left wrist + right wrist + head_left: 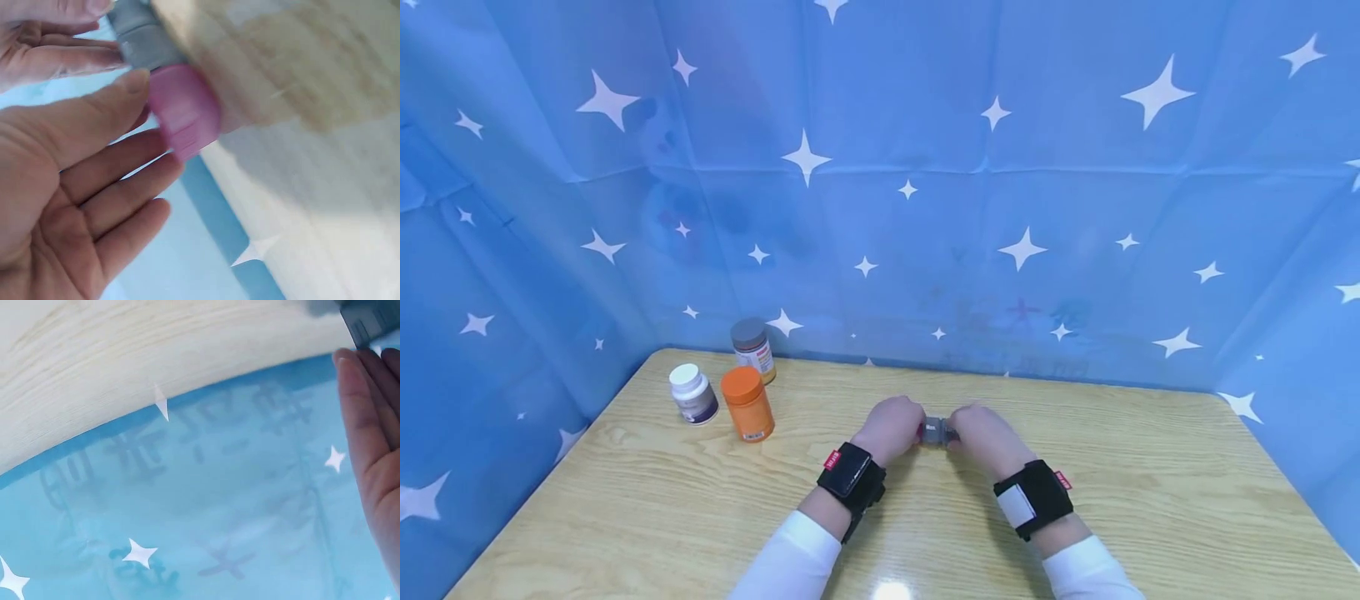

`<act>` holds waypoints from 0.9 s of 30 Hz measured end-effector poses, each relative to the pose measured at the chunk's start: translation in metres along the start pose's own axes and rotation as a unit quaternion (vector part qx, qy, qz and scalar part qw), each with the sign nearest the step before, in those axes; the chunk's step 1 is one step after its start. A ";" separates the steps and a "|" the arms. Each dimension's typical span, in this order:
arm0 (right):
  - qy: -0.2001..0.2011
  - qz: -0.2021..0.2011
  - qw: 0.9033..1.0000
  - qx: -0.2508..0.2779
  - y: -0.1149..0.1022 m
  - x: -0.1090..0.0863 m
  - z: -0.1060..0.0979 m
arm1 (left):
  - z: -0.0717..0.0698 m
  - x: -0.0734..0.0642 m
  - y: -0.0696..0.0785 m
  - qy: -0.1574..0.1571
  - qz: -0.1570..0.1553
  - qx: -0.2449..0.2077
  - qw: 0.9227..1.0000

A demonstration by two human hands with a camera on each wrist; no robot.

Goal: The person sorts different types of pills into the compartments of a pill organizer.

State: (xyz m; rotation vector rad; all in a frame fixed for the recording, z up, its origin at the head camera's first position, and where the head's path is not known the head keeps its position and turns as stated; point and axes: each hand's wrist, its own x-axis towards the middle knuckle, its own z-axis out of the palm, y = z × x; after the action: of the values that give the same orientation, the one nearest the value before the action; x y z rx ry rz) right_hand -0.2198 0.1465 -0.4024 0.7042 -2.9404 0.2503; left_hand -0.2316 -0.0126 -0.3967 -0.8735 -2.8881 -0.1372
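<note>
Between both hands is a small pill organizer (934, 430) made of coloured compartments, a grey one bearing the letters "Mon." The left hand (891, 427) pinches its pink end compartment (184, 109) between thumb and fingers, as the left wrist view shows. At the other end the right hand (990, 439) grips a dark grey compartment (375, 320), which is only partly in the right wrist view. Grey compartments (150, 47) join the two ends. The organizer is low over the table; whether it touches the wood I cannot tell.
Left of the hands, on the wooden table (647, 492), stand an orange bottle (750, 412), a white-capped bottle (694, 396) and a dark-lidded bottle (754, 350). A blue curtain with white stars (880, 217) hangs behind the table and along its sides.
</note>
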 end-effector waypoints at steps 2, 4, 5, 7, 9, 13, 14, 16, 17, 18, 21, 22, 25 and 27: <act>0.009 -0.002 1.000 -0.008 -0.001 -0.002 0.004 | 0.004 0.000 0.000 0.009 -0.003 0.010 1.000; 0.018 -0.003 1.000 -0.009 -0.001 -0.003 0.007 | 0.008 0.000 0.000 0.015 -0.006 0.015 1.000; 0.021 -0.002 1.000 -0.009 -0.001 -0.003 0.007 | 0.009 0.000 0.000 0.017 -0.007 0.018 1.000; 0.026 -0.003 1.000 -0.010 -0.001 -0.004 0.009 | 0.010 0.001 0.000 0.019 -0.008 0.023 1.000; 0.029 -0.004 1.000 -0.012 -0.001 -0.005 0.009 | 0.009 0.002 0.000 0.022 -0.007 0.029 0.999; 0.024 -0.008 1.000 -0.016 -0.001 -0.004 0.010 | 0.009 0.004 0.000 0.026 -0.003 0.039 0.999; 0.023 -0.011 1.000 -0.016 0.000 -0.004 0.010 | 0.008 0.004 0.000 0.026 -0.002 0.040 0.999; 0.022 -0.022 0.999 -0.016 0.001 -0.003 0.011 | 0.008 0.005 0.000 0.027 -0.002 0.042 0.999; 0.022 -0.029 0.999 -0.016 0.002 -0.003 0.011 | 0.008 0.005 0.000 0.027 -0.002 0.041 0.999; 0.023 -0.037 0.999 -0.015 0.004 -0.004 0.010 | 0.008 0.005 0.000 0.027 -0.002 0.040 0.999; 0.032 -0.063 0.997 -0.010 0.008 -0.004 0.008 | 0.008 0.005 0.000 0.027 -0.001 0.039 0.999; 0.033 -0.073 0.997 -0.010 0.010 -0.004 0.007 | 0.008 0.005 0.000 0.027 -0.001 0.039 0.999; 0.033 -0.085 0.996 0.010 0.015 -0.002 0.002 | 0.009 0.006 0.000 0.025 -0.001 0.040 0.999; 0.037 -0.083 0.995 0.026 0.020 0.001 -0.002 | 0.009 0.007 -0.001 0.022 -0.001 0.042 0.999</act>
State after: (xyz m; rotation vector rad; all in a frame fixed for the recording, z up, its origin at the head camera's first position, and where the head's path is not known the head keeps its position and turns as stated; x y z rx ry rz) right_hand -0.2300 0.1636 -0.4033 0.9216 -2.7948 0.3321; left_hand -0.2383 -0.0084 -0.4043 -0.8436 -2.8319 -0.0348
